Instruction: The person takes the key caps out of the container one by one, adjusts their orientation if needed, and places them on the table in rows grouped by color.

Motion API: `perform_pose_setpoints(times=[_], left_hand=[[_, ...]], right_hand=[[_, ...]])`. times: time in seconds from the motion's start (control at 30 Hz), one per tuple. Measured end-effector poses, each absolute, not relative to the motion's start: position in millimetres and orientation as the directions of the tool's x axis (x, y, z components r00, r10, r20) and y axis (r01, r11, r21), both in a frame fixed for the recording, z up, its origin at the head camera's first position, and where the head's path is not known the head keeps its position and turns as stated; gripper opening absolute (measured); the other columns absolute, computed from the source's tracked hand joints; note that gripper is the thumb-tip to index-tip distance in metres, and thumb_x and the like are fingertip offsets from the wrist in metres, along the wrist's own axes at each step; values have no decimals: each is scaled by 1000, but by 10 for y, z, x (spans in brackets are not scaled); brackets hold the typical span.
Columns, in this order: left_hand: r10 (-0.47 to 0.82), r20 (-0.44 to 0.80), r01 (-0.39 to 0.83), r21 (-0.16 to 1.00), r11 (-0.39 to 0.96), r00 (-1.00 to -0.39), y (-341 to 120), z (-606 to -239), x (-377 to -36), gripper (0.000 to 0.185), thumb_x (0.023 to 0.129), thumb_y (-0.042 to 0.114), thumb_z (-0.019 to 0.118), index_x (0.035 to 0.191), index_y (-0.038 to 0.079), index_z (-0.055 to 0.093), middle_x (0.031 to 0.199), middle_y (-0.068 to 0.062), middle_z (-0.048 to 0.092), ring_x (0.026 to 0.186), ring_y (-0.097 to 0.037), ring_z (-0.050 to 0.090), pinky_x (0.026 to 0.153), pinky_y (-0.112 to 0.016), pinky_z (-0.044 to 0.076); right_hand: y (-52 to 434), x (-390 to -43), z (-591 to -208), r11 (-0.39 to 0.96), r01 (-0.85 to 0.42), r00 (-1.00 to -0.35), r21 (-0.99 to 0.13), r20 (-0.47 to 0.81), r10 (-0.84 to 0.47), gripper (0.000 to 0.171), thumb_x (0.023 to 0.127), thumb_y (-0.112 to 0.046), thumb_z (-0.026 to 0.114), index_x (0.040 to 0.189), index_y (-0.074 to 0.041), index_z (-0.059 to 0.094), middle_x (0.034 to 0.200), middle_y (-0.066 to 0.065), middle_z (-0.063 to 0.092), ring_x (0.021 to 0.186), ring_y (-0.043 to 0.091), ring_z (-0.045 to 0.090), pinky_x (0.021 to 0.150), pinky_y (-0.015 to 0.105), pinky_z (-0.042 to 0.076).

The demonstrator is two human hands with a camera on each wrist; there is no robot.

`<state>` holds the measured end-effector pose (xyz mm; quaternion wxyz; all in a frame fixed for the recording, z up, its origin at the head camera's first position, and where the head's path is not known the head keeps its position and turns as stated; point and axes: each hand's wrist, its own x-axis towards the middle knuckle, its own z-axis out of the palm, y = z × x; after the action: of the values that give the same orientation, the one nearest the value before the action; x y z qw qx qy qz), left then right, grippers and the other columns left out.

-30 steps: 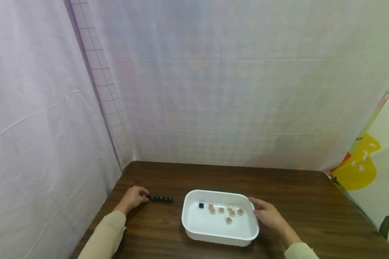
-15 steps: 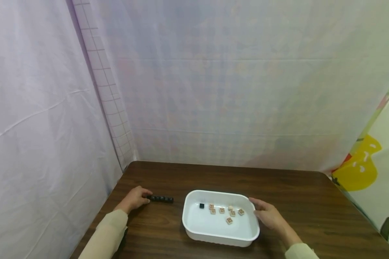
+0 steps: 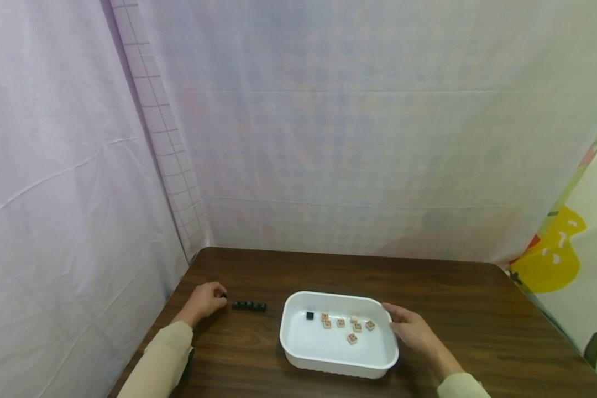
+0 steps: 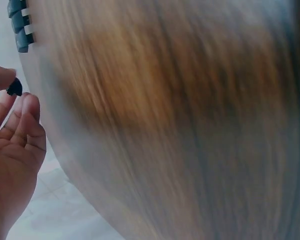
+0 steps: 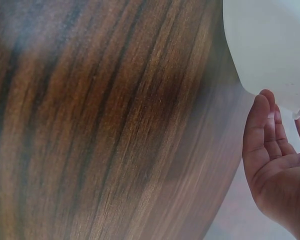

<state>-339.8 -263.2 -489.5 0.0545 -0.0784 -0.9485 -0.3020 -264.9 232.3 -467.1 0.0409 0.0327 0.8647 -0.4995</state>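
A dark wood-grain table [image 3: 467, 309] fills the foreground. On it a white tub [image 3: 303, 345] holds tan tiles [image 3: 350, 326] and one black cube [image 3: 309, 315]. The right hand [image 3: 414, 331] rests against the tub's right rim, fingers relaxed. Left of the tub lies a row of black cubes [image 3: 249, 305]; just beyond its end, the left hand [image 3: 205, 301] pinches a small black piece [image 4: 14, 88]. Pale curtains [image 3: 328, 138] enclose the table's far and left edges.

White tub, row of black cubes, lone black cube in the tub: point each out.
white tub [image 3: 298, 354], head view, bare floor near its front left.
row of black cubes [image 3: 249, 305], head view, middle of the row.
lone black cube [image 3: 309, 315], head view, its top face.
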Motion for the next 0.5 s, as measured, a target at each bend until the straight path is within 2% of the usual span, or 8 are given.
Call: perform_pose_setpoints(times=[0.2, 0.27, 0.4, 0.5], left_hand=[[108, 130, 167, 652, 740, -986, -2572, -4844, -3362, 28, 87, 9, 63, 112, -1, 70, 107, -16, 69, 99, -33, 63, 84, -49, 51], [95, 124, 154, 671, 725, -988, -2561, -4843, -3361, 26, 86, 7, 65, 110, -1, 70, 105, -15, 69, 97, -32, 63, 82, -47, 51], [63, 125, 132, 688, 714, -990, -2562, -4863, -3371, 22, 81, 4, 72, 102, -1, 71, 91, -8, 65, 84, -24, 59, 73, -40, 49], [49, 124, 122, 692, 712, -991, -2569, -4883, -3374, 22, 78, 4, 77, 99, 0, 71, 87, -5, 64, 81, -21, 57, 72, -37, 48]], right_hand=[[2328, -2652, -4673, 513, 113, -993, -851, -120, 20, 49, 90, -1, 57, 138, 5, 52, 132, 30, 55, 108, 34, 59, 84, 43, 53], [2329, -2653, -4673, 510, 115, -992, -852, -122, 19, 49, 90, -1, 57, 138, 5, 52, 132, 30, 55, 108, 34, 59, 84, 43, 53], [2328, -2655, -4674, 495, 115, -992, -861, -124, 14, 49, 90, 0, 56, 138, 6, 52, 133, 31, 54, 110, 35, 59, 86, 45, 53], [2330, -2651, -4677, 496, 109, -993, -862, -121, 9, 49, 91, 0, 55, 139, 6, 51, 135, 31, 53, 113, 38, 58, 88, 47, 52]])
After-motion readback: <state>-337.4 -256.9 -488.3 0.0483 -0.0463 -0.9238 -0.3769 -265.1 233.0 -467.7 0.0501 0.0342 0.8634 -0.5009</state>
